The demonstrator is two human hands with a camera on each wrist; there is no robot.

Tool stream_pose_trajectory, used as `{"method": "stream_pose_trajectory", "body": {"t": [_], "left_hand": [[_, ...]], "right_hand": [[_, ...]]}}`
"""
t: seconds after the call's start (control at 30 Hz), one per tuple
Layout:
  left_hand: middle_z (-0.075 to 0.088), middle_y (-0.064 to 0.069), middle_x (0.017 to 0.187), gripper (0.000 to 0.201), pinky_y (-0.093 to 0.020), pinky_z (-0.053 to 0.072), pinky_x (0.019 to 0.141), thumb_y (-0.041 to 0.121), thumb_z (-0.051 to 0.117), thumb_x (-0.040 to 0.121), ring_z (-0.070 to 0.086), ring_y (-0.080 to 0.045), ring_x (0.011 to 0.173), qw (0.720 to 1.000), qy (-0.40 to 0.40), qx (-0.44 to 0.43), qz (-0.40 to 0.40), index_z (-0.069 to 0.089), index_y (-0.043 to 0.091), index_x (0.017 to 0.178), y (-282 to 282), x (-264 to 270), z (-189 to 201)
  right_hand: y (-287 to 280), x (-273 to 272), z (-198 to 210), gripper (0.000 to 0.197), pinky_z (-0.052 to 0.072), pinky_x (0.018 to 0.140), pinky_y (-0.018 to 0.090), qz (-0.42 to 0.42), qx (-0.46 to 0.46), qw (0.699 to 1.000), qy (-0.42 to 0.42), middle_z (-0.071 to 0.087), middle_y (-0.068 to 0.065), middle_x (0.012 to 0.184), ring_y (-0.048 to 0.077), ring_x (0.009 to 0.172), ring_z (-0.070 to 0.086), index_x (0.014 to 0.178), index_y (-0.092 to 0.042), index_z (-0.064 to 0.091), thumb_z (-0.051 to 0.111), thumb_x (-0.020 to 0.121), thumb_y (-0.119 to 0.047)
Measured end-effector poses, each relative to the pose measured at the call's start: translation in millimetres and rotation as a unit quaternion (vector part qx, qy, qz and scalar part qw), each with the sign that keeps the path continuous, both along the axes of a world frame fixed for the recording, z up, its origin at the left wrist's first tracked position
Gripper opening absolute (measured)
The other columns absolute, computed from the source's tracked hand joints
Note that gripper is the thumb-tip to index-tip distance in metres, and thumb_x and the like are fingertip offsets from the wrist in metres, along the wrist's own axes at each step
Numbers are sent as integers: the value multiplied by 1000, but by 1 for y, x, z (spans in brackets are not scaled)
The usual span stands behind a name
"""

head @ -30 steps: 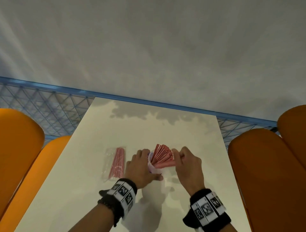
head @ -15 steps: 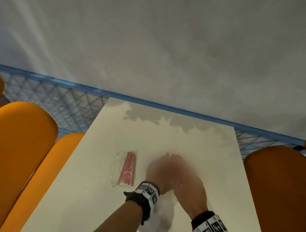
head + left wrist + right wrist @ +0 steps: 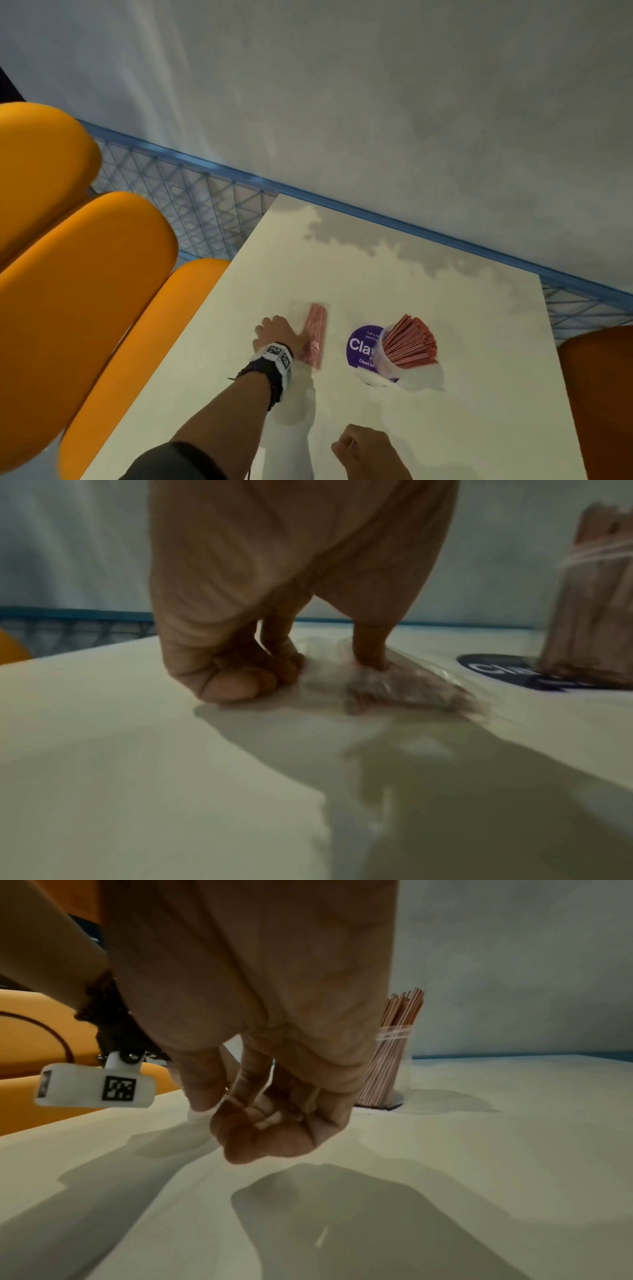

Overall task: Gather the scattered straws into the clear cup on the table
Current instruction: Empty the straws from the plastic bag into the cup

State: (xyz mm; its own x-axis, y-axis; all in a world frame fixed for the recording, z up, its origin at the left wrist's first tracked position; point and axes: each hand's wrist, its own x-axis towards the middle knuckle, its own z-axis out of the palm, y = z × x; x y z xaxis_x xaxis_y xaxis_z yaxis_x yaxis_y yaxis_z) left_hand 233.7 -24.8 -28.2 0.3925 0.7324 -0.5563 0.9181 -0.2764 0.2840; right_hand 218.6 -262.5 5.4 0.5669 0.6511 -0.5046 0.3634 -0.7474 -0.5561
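Observation:
A clear cup (image 3: 383, 364) full of red straws (image 3: 411, 342) stands upright on the white table (image 3: 445, 428), partly over a purple round sticker (image 3: 359, 346). It also shows in the wrist views, as the cup (image 3: 394, 1053) and the cup (image 3: 596, 610). To its left lies a clear plastic packet of red straws (image 3: 315, 334). My left hand (image 3: 274, 334) is on the packet's left edge. In the left wrist view the thumb presses the packet (image 3: 404, 688) and the curled fingers (image 3: 240, 680) pinch its wrapper. My right hand (image 3: 359, 448) hovers near the front edge, fingers (image 3: 274, 1139) curled, holding nothing.
Orange seat backs (image 3: 85, 274) line the table's left side and another orange seat (image 3: 599, 394) stands at the right. A blue mesh rail (image 3: 205, 205) and a grey wall run behind the table's far edge.
Both hands have left the cup. The left hand has moved left onto the straw packet and the right hand has drawn back toward the front edge. The head view swung left.

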Motion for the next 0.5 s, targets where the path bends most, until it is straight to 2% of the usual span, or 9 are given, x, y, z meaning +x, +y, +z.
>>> {"method": "stream_pose_trajectory", "body": {"t": [0.1, 0.13, 0.17, 0.2, 0.27, 0.33, 0.37, 0.43, 0.5], "left_hand": [[58, -5, 108, 35, -37, 49, 86, 45, 59, 83, 54, -25, 104, 997, -64, 10, -35, 61, 15, 100, -15, 2, -5], [60, -4, 94, 20, -32, 49, 74, 35, 60, 81, 56, -22, 89, 993, -113, -12, -19, 59, 15, 84, -18, 2, -4], [57, -1, 80, 16, -28, 45, 63, 26, 61, 79, 53, -18, 73, 985, -166, -47, 4, 51, 17, 70, -22, -1, -3], [51, 1, 69, 23, -26, 39, 56, 19, 60, 77, 46, -16, 62, 975, -206, -85, 22, 42, 18, 63, -25, -5, -1], [48, -1, 63, 27, -29, 38, 55, 16, 62, 73, 43, -17, 58, 951, -265, -158, 21, 37, 19, 62, -28, -18, 5], [56, -5, 66, 20, -35, 46, 58, 20, 66, 65, 51, -19, 60, 930, -302, -210, 17, 46, 18, 66, -34, -36, 13], [59, -4, 68, 18, -35, 47, 59, 21, 67, 64, 53, -19, 62, 921, -320, -223, 13, 50, 18, 67, -41, -45, 19], [60, 2, 67, 17, -32, 47, 60, 16, 68, 69, 54, -15, 63, 913, -345, -217, -17, 52, 19, 65, -61, -63, 34], [65, 10, 69, 17, -23, 48, 60, 15, 67, 77, 58, -9, 63, 913, -358, -184, -63, 55, 22, 66, -84, -79, 52]], "right_hand": [[3, 3, -2, 36, 36, 76, 14, -20, -60, 998, 1, 48, -14, 68, 3, 73, 50, 60, -33, 41, 57, 91, -43], [3, 5, -2, 36, 36, 75, 14, -23, -69, 997, -2, 48, -14, 68, 2, 69, 48, 58, -32, 45, 57, 91, -42], [2, 5, -2, 34, 38, 75, 15, -32, -66, 997, 0, 51, -14, 70, 1, 69, 49, 58, -32, 49, 58, 90, -41], [0, 6, -2, 31, 40, 74, 16, -50, -64, 997, 13, 55, -13, 74, 2, 70, 51, 60, -32, 51, 59, 89, -40], [-4, 5, 3, 26, 45, 68, 21, -101, -31, 992, 72, 61, -8, 76, 7, 66, 55, 65, -28, 56, 61, 89, -34], [-4, 4, 6, 20, 48, 58, 29, -148, 30, 983, 106, 65, -2, 72, 10, 58, 58, 70, -20, 62, 61, 89, -25], [-2, 2, 11, 17, 49, 57, 31, -178, 58, 977, 106, 67, -1, 74, 12, 60, 62, 74, -19, 64, 60, 90, -23], [8, -2, 23, 13, 55, 67, 37, -226, 127, 962, 92, 69, -4, 88, 16, 78, 67, 86, -25, 64, 60, 90, -36], [18, -8, 35, 29, 58, 79, 40, -252, 169, 945, 125, 68, -8, 102, 15, 91, 68, 100, -30, 60, 57, 87, -56]]}}
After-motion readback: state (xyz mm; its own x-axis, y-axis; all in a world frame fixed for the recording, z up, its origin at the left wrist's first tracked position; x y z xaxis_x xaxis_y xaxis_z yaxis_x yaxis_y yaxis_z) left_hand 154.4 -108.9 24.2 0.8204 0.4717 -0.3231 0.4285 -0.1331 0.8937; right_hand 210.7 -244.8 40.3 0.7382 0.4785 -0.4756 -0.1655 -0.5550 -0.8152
